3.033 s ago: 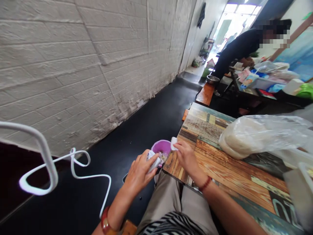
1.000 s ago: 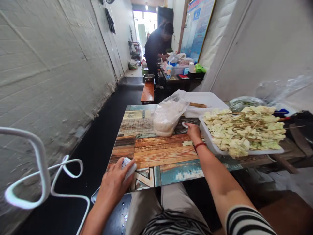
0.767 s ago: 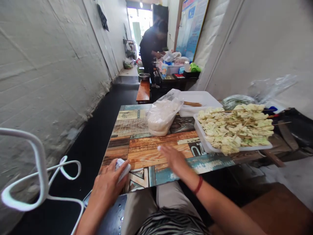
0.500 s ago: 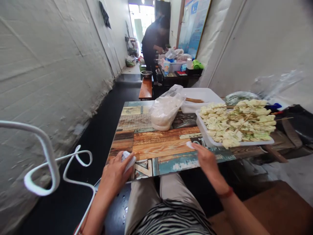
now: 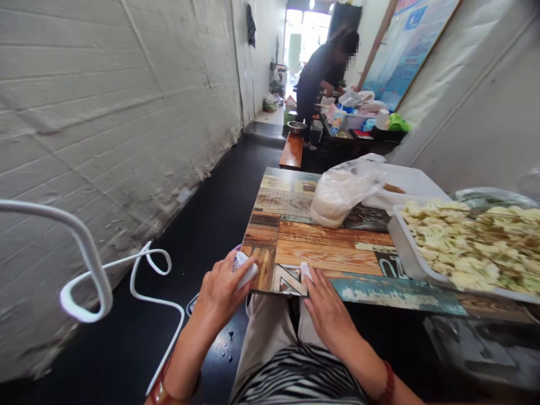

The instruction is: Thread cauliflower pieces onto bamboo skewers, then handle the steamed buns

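Observation:
My left hand [image 5: 225,291] is at the table's left front corner, its fingers closed around a small white pack with blue marks [image 5: 247,270], perhaps of tissues. My right hand [image 5: 327,306] lies low over the front edge, fingers together, pressing a folded white tissue [image 5: 306,271] on the patterned tabletop [image 5: 304,247]. Farther back on the table stands a clear plastic bag [image 5: 337,194] with pale contents. To its right a white tray [image 5: 407,253] holds skewered cauliflower [image 5: 476,242].
A white bin with thin sticks [image 5: 413,183] stands behind the bag. A white cable [image 5: 156,298] loops at the left. Beyond are a wooden bench [image 5: 292,151] with a metal bowl [image 5: 297,127], and a person in dark clothes [image 5: 314,73] bending over a cluttered table.
My right hand has moved left with the tissue, from near the cauliflower tray to near my left hand. The view has turned left. My left hand keeps its hold on the pack.

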### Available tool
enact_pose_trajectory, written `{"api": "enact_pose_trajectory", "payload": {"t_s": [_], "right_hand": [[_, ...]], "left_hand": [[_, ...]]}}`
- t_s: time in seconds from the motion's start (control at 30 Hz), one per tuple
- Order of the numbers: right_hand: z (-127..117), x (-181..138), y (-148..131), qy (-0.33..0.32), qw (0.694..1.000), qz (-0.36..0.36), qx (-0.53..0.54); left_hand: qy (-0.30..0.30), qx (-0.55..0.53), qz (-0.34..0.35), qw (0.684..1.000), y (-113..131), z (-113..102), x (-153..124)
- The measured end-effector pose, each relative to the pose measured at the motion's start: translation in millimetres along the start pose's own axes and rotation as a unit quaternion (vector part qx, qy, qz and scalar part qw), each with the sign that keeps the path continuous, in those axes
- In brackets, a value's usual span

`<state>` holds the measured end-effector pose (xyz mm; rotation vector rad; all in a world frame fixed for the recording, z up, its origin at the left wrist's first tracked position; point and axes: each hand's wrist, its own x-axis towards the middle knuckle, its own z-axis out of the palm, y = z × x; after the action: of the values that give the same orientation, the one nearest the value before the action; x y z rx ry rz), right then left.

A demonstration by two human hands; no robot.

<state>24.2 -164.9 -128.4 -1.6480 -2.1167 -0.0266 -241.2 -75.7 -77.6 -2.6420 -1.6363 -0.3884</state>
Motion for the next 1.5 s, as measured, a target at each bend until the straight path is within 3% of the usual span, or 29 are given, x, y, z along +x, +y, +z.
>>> {"api": "enact_pose_trajectory", "payload": {"t_s": [0.17, 0.3, 0.37, 0.43, 0.53, 0.6, 0.7, 0.8, 0.87, 0.97, 1.1, 1.2, 1.27, 1.37, 1.43, 1.5], "right_hand": [[30.1, 85.0, -60.6, -0.056, 0.981, -0.131, 0.129], [57.2, 152.6, -110.6, -0.078, 0.943, -0.212, 0.245], [61.7, 177.2, -106.8, -0.046, 0.944, -0.19, 0.265], [55.4, 191.0, -77.8, -0.009, 0.959, -0.139, 0.248], [35.2, 183.1, -18.1, 0.038, 0.978, -0.055, 0.197], [30.0, 163.5, 2.8, 0.056, 0.982, -0.017, 0.177], [44.7, 136.2, -19.9, 0.029, 0.982, -0.027, 0.187], [61.3, 131.4, -78.3, -0.049, 0.959, -0.12, 0.251], [60.6, 138.7, -102.0, -0.075, 0.937, -0.172, 0.295], [46.5, 144.7, -85.9, -0.057, 0.936, -0.152, 0.314], [28.4, 116.0, -29.2, 0.001, 0.973, -0.014, 0.231], [31.9, 93.8, -33.4, -0.008, 0.972, -0.032, 0.231], [42.1, 99.5, -60.3, -0.022, 0.961, -0.062, 0.269], [55.9, 140.0, -100.9, -0.029, 0.934, -0.085, 0.345], [58.6, 173.0, -109.9, -0.011, 0.933, -0.094, 0.347], [58.3, 198.1, -100.2, 0.011, 0.945, -0.102, 0.312]], "left_hand": [[-0.007, -0.007, -0.048, 0.999, -30.1, -17.0, -28.6], [0.017, -0.026, -0.069, 0.997, -50.8, -10.7, -52.9], [0.039, -0.027, -0.083, 0.995, -59.9, -0.7, -60.6], [0.055, -0.038, -0.09, 0.994, -65.8, 9.3, -62.2], [0.073, -0.072, -0.082, 0.991, -65.0, 15.8, -55.5], [0.082, -0.089, -0.074, 0.99, -59.6, 13.9, -49.1], [0.093, -0.097, -0.054, 0.99, -53.6, 7.1, -44.2], [0.089, -0.085, -0.028, 0.992, -55.9, 0.0, -50.7], [0.085, -0.078, -0.028, 0.993, -59.2, -4.4, -60.0], [0.072, -0.076, -0.061, 0.993, -60.7, -9.2, -73.1], [0.042, -0.077, -0.087, 0.992, -56.1, -11.2, -77.5], [0.04, -0.078, -0.074, 0.993, -54.4, -11.8, -74.3], [0.049, -0.074, -0.06, 0.994, -56.1, -12.4, -73.2], [0.069, -0.071, -0.044, 0.994, -62.0, -11.2, -75.6], [0.09, -0.069, -0.057, 0.992, -66.7, -7.6, -79.1], [0.1, -0.066, -0.07, 0.99, -70.7, -2.8, -82.7]]}}
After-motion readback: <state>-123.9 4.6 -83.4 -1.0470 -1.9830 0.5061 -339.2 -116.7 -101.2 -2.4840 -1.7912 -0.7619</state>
